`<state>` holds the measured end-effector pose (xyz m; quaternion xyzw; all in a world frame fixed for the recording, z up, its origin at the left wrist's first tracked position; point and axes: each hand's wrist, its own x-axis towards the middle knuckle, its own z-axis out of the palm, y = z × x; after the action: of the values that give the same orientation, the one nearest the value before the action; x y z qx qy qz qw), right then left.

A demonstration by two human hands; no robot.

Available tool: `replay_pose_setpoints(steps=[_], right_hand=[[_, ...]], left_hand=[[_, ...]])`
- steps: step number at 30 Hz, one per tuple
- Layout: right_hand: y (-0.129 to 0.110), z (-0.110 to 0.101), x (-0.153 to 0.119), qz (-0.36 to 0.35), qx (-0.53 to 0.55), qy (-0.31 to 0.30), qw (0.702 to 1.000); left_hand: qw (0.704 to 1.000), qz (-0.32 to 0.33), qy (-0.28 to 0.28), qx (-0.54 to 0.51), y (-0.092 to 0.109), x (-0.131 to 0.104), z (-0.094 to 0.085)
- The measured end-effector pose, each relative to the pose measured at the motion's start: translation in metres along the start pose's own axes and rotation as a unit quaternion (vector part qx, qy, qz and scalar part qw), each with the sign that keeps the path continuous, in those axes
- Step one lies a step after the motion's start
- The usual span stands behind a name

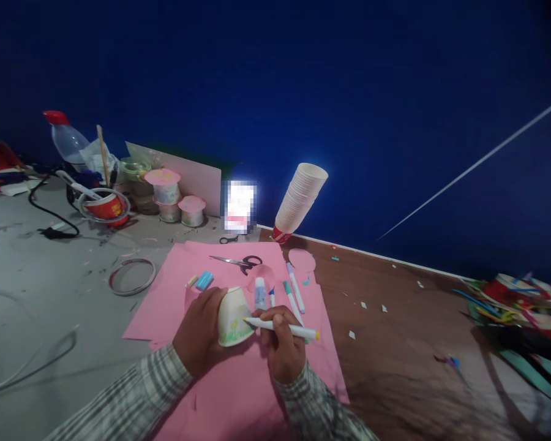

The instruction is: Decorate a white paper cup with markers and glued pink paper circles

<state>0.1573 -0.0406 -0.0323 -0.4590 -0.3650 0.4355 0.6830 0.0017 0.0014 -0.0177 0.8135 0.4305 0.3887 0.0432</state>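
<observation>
My left hand [198,327] is wrapped round a white paper cup [235,315], held upside down above pink paper [229,392]. Green grass and yellow marks are drawn along the cup's wide rim. In my right hand [282,349] is a white marker [282,326] with a yellow end, its tip at the cup's right side. Just beyond the hands lie a glue stick [259,293], a blue eraser [204,280], black scissors [239,263], and more markers [296,288] with a green or white look.
A tall leaning stack of paper cups [300,196] stands against the blue wall. Decorated cups [165,190] with pink tops are at the back left, near a bottle [68,144]. A tape roll [131,275] lies left of the paper; paper scraps dot the brown surface.
</observation>
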Motion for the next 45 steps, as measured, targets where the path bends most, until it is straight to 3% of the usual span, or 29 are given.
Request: replay_pose_setpoints(steps=[10, 17, 37, 45], right_hand=[[-0.0007, 0.0000, -0.0001, 0.017, 0.018, -0.024, 0.999], [-0.0045, 0.0009, -0.0024, 0.012, 0.010, -0.052, 0.999], [-0.0056, 0.0029, -0.0001, 0.030, 0.005, -0.032, 0.999], [-0.0011, 0.0017, -0.0041, 0.019, -0.010, -0.040, 0.999]], left_hand=[[1.000, -0.014, 0.000, -0.015, 0.0010, -0.0002, -0.0014], [1.000, 0.010, 0.009, 0.002, -0.0016, -0.0019, 0.0000], [1.000, -0.014, 0.004, -0.006, -0.0009, -0.0023, 0.0004], [1.000, 0.006, 0.005, 0.009, -0.0063, -0.0067, 0.0043]])
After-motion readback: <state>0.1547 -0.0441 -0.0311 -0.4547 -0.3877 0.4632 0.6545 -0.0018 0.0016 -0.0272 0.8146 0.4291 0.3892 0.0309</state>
